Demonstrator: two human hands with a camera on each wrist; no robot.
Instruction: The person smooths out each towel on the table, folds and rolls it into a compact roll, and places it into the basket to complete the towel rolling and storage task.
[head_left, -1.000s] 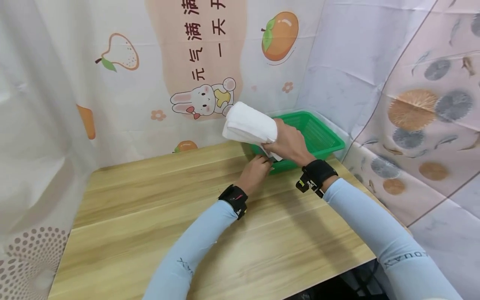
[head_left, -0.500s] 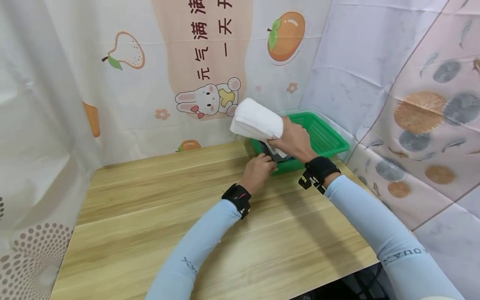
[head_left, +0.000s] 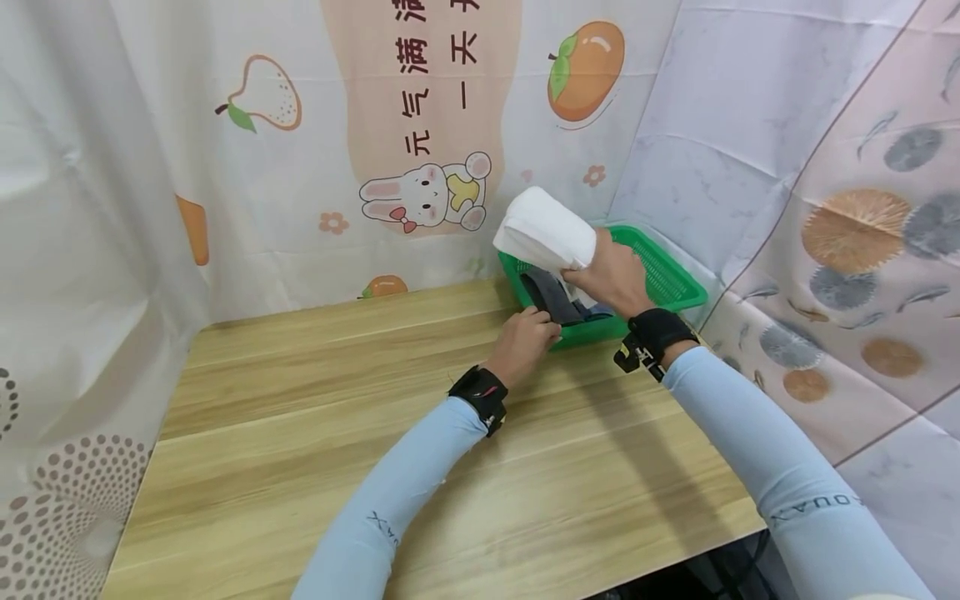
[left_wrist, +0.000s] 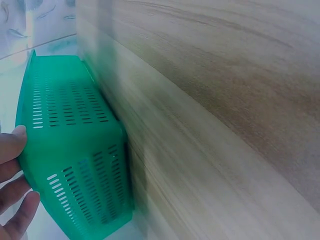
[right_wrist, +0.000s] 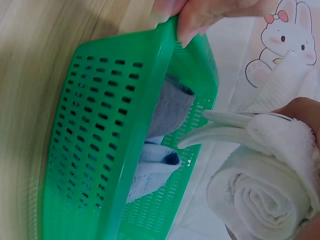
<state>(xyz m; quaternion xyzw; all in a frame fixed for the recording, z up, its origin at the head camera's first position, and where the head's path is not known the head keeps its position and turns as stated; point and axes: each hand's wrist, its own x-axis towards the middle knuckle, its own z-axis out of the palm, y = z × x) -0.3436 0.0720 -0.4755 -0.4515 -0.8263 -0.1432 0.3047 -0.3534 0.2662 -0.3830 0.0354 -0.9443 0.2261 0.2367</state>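
Observation:
A rolled white towel (head_left: pixel 545 228) is gripped by my right hand (head_left: pixel 617 272), held up over the green plastic basket (head_left: pixel 669 282). In the right wrist view its spiral end shows, with a loose flap sticking out. My left hand (head_left: pixel 522 342) pinches the basket's rim at the near left corner; fingers and thumb lie over the edge there in the right wrist view. Inside the basket sit a dark grey rolled cloth (head_left: pixel 553 297) and a light blue-grey rolled cloth (right_wrist: pixel 154 172). My right forearm and hand hide part of the basket in the head view.
The basket stands at the back right corner of the wooden table (head_left: pixel 322 433). A printed curtain (head_left: pixel 300 192) rises behind the table's back edge, and a patterned wall covering (head_left: pixel 847 250) runs close along its right side.
My right hand has moved to the right with the white towel, uncovering the dark grey cloth in the basket. The left hand keeps its place at the rim. The head view has shifted slightly.

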